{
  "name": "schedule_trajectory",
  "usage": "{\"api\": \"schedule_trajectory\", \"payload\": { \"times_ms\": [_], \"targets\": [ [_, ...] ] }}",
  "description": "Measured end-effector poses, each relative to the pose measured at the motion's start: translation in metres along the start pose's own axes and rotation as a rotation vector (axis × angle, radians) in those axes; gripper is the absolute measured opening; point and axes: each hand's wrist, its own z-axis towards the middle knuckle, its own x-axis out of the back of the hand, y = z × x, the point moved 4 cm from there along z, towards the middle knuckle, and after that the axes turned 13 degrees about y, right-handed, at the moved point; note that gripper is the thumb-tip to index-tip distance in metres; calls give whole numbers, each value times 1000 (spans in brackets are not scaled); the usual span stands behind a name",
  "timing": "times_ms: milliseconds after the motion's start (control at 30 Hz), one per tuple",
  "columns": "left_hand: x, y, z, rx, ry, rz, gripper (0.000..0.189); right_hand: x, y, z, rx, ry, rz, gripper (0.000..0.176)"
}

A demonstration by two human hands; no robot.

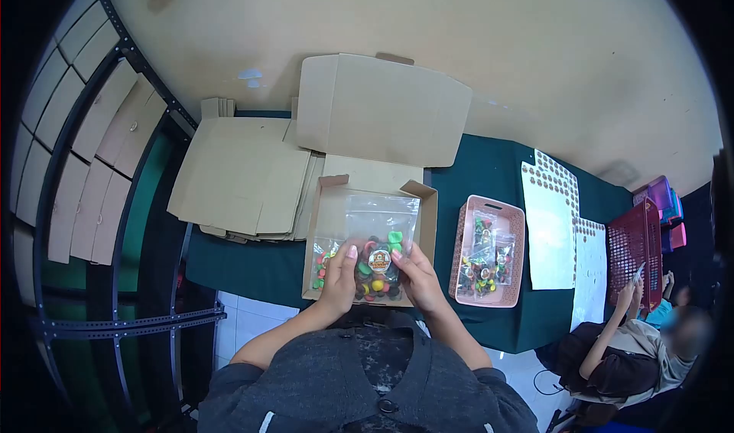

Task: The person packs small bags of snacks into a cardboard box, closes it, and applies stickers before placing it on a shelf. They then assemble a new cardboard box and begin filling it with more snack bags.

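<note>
A clear zip bag of colourful candy-like pieces, with a round brown-and-white sticker on its front, is held between both my hands over an unfolded cardboard box. My left hand grips the bag's left side, thumb on the front. On the right side, my right hand holds it with the thumb near the sticker. Inside the box at the left lies another filled bag, partly hidden by my left hand. The box's lid stands raised against the wall.
Flat cardboard boxes are stacked at the left. To the right, a pink basket holds several filled bags, beside sticker sheets. A shelving rack stands far left. Another person sits at right near a red crate.
</note>
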Motion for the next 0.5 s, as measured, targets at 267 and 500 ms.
{"api": "schedule_trajectory", "payload": {
  "times_ms": [267,500],
  "targets": [
    [-10,8,-1,153,-127,106,34,-5,-4,1,169,85,-176,34],
    [-10,5,-5,-80,-286,289,44,6,-1,5,38,207,-106,25]
  ]
}}
